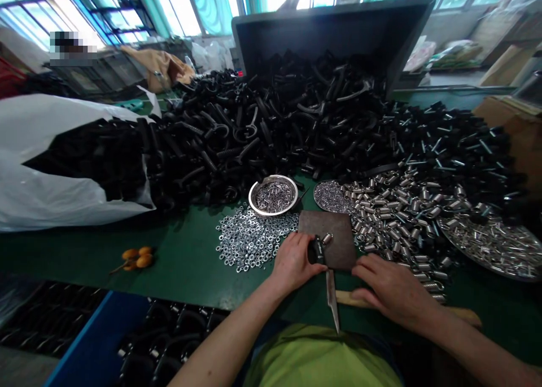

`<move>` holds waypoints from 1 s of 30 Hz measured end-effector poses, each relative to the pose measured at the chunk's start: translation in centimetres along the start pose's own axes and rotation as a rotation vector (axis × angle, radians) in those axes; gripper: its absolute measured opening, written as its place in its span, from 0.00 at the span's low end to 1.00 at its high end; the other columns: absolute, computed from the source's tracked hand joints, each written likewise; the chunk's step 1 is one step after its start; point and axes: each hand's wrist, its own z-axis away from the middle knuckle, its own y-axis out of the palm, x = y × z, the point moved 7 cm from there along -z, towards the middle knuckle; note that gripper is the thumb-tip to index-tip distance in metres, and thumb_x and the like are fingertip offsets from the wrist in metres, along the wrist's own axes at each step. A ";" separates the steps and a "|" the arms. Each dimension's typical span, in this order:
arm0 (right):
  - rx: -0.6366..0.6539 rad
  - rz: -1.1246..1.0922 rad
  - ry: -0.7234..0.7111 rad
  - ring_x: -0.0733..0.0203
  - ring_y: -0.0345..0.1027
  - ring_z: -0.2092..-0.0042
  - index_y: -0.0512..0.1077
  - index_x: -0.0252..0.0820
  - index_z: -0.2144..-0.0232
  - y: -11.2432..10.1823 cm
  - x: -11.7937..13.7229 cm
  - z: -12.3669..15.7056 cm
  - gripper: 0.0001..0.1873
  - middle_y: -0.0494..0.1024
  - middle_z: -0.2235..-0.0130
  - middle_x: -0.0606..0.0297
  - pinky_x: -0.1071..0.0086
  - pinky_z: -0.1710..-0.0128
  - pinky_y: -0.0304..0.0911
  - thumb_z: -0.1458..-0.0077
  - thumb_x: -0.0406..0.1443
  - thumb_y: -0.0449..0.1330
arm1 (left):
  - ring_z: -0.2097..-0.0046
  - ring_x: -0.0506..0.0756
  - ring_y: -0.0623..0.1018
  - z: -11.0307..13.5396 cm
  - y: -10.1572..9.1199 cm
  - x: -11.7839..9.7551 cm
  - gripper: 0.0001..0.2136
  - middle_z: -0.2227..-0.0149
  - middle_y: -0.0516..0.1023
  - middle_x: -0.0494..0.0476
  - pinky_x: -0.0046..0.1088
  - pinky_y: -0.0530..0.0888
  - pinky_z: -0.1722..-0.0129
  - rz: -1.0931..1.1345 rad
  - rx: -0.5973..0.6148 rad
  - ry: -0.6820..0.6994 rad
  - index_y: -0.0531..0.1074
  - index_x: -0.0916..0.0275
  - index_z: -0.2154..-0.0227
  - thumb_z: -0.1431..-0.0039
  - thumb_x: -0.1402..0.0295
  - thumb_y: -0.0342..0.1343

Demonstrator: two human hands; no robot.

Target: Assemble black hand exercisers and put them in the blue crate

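My left hand (294, 264) is closed on a small black plastic part (318, 250), pinched between thumb and fingers at the left side of a square metal plate (336, 234). A coil spring (327, 238) sits at that part, over the plate; whether it is attached I cannot tell. Curled over the wooden handle of a hammer (347, 298), my right hand (392, 291) lies just right of the plate's near corner. The hammer's slim, tapered metal head points toward my body. My fingers partly hide the handle and the black part.
Loose nuts (249, 237) lie left of the plate, below a metal bowl of small pins (274, 198). Springs (393, 206) and a tray of metal pins (499, 246) are at right. Black parts (254, 127) heap behind, before a tipped bin (330, 31). Orange fruit (138, 258) lies left.
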 end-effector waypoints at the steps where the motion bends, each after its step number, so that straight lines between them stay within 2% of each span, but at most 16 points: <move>1: 0.042 -0.029 0.034 0.55 0.65 0.63 0.69 0.44 0.65 0.6 0.2 1.3 0.10 0.72 0.64 0.62 0.66 0.68 0.58 0.51 0.39 0.62 | 0.53 0.62 0.68 0.0 0.0 0.2 0.30 0.57 0.72 0.59 0.38 0.66 0.54 -0.013 -0.009 -0.015 0.68 0.60 0.54 0.62 0.55 0.66; 4: 0.087 -0.021 0.111 0.53 0.65 0.61 0.68 0.43 0.65 2.4 0.5 4.0 0.09 0.71 0.63 0.61 0.61 0.65 0.60 0.52 0.33 0.62 | 0.54 0.61 0.68 -0.3 -0.1 0.2 0.29 0.58 0.71 0.59 0.36 0.66 0.56 -0.053 -0.004 -0.017 0.70 0.61 0.57 0.64 0.54 0.67; 6: 0.091 -0.001 0.143 0.54 0.65 0.63 0.68 0.42 0.67 3.2 0.2 4.7 0.05 0.71 0.65 0.60 0.61 0.65 0.61 0.48 0.30 0.57 | 0.56 0.61 0.69 -0.4 -0.2 0.1 0.29 0.59 0.71 0.59 0.36 0.66 0.57 -0.075 0.017 -0.005 0.71 0.61 0.57 0.64 0.52 0.66; 8: 0.089 0.002 0.131 0.55 0.66 0.65 0.69 0.41 0.66 3.0 0.0 4.8 0.05 0.72 0.66 0.60 0.61 0.66 0.62 0.45 0.30 0.53 | 0.56 0.61 0.69 -0.5 -0.3 0.0 0.29 0.60 0.71 0.59 0.35 0.66 0.59 -0.098 0.034 0.005 0.71 0.60 0.57 0.63 0.51 0.65; 10: 0.080 -0.011 0.088 0.55 0.68 0.65 0.69 0.43 0.60 1.6 -0.1 4.5 0.09 0.74 0.64 0.60 0.61 0.67 0.63 0.43 0.32 0.51 | 0.57 0.61 0.69 -0.5 -0.4 -0.1 0.28 0.60 0.71 0.59 0.34 0.66 0.60 -0.118 0.040 0.012 0.72 0.60 0.58 0.63 0.51 0.65; 13: 0.023 -0.107 0.062 0.57 0.71 0.66 0.66 0.49 0.51 -1.9 0.2 3.4 0.15 0.76 0.62 0.62 0.65 0.69 0.65 0.40 0.35 0.49 | 0.57 0.61 0.69 -0.5 -0.5 -0.2 0.26 0.61 0.71 0.58 0.34 0.66 0.61 -0.115 0.052 0.018 0.73 0.60 0.60 0.62 0.52 0.65; 15: -0.117 -0.208 0.111 0.59 0.72 0.65 0.61 0.50 0.46 -4.3 0.1 2.1 0.19 0.77 0.61 0.62 0.66 0.68 0.66 0.39 0.36 0.46 | 0.57 0.61 0.68 -0.6 -0.5 -0.1 0.25 0.60 0.71 0.58 0.34 0.66 0.61 -0.094 0.055 0.019 0.74 0.59 0.60 0.62 0.52 0.65; 17: -0.293 -0.271 0.198 0.59 0.73 0.62 0.58 0.47 0.43 -5.5 -0.4 0.8 0.21 0.77 0.58 0.59 0.66 0.66 0.67 0.38 0.35 0.42 | 0.56 0.61 0.68 -0.6 -0.5 -0.1 0.26 0.60 0.71 0.58 0.34 0.66 0.61 -0.079 0.047 0.016 0.74 0.59 0.60 0.64 0.52 0.65; 19: -0.345 -0.262 0.260 0.57 0.74 0.63 0.60 0.44 0.44 -4.8 -0.9 -0.5 0.21 0.77 0.57 0.57 0.65 0.66 0.68 0.38 0.35 0.42 | 0.56 0.61 0.68 -0.6 -0.5 -0.1 0.28 0.60 0.71 0.58 0.34 0.66 0.60 -0.072 0.040 0.016 0.73 0.59 0.59 0.65 0.52 0.66; 21: -0.241 -0.228 0.279 0.56 0.75 0.65 0.64 0.44 0.48 -3.1 -1.1 -1.6 0.19 0.78 0.59 0.58 0.64 0.68 0.69 0.39 0.35 0.44 | 0.56 0.61 0.68 -0.6 -0.4 0.0 0.28 0.61 0.71 0.58 0.34 0.66 0.60 -0.071 0.037 0.013 0.73 0.60 0.59 0.65 0.52 0.66; 23: -0.179 -0.214 0.279 0.55 0.75 0.64 0.66 0.46 0.49 -2.6 -1.0 -2.0 0.18 0.78 0.57 0.60 0.63 0.67 0.69 0.39 0.35 0.45 | 0.56 0.61 0.68 -0.6 -0.4 0.0 0.28 0.60 0.71 0.58 0.35 0.66 0.59 -0.074 0.036 0.010 0.73 0.60 0.59 0.65 0.52 0.66; 24: -0.211 -0.224 0.285 0.54 0.75 0.62 0.65 0.46 0.48 -3.0 -1.0 -2.0 0.18 0.77 0.55 0.59 0.62 0.65 0.69 0.39 0.35 0.45 | 0.56 0.61 0.68 -0.6 -0.4 -0.1 0.28 0.60 0.71 0.58 0.35 0.66 0.59 -0.078 0.034 0.008 0.73 0.59 0.59 0.65 0.52 0.66; 26: -0.365 -0.242 0.295 0.54 0.73 0.56 0.61 0.44 0.45 -4.6 -0.8 -1.6 0.21 0.75 0.51 0.57 0.62 0.60 0.68 0.39 0.34 0.44 | 0.56 0.61 0.68 -0.6 -0.4 -0.1 0.28 0.60 0.71 0.58 0.35 0.65 0.58 -0.087 0.033 0.005 0.74 0.59 0.59 0.65 0.52 0.66; 27: -0.419 -0.239 0.297 0.54 0.72 0.56 0.60 0.43 0.44 -5.0 -0.7 -1.3 0.21 0.75 0.52 0.56 0.63 0.60 0.68 0.39 0.34 0.44 | 0.56 0.61 0.68 -0.6 -0.5 -0.1 0.28 0.60 0.71 0.58 0.35 0.65 0.58 -0.091 0.033 0.003 0.74 0.59 0.59 0.65 0.52 0.66; 28: -0.421 -0.224 0.298 0.54 0.73 0.58 0.61 0.42 0.45 -4.9 -0.6 -1.3 0.21 0.76 0.54 0.55 0.63 0.61 0.68 0.39 0.34 0.43 | 0.56 0.61 0.68 -0.6 -0.5 -0.1 0.28 0.60 0.70 0.58 0.35 0.65 0.58 -0.096 0.034 0.002 0.74 0.59 0.59 0.65 0.51 0.66; 30: -0.293 -0.165 0.308 0.55 0.75 0.65 0.64 0.43 0.47 -3.2 -0.8 -1.5 0.20 0.79 0.60 0.57 0.64 0.68 0.68 0.39 0.35 0.43 | 0.56 0.61 0.68 -0.6 -0.4 -0.1 0.27 0.60 0.70 0.58 0.35 0.65 0.59 -0.103 0.037 0.001 0.74 0.59 0.60 0.65 0.51 0.66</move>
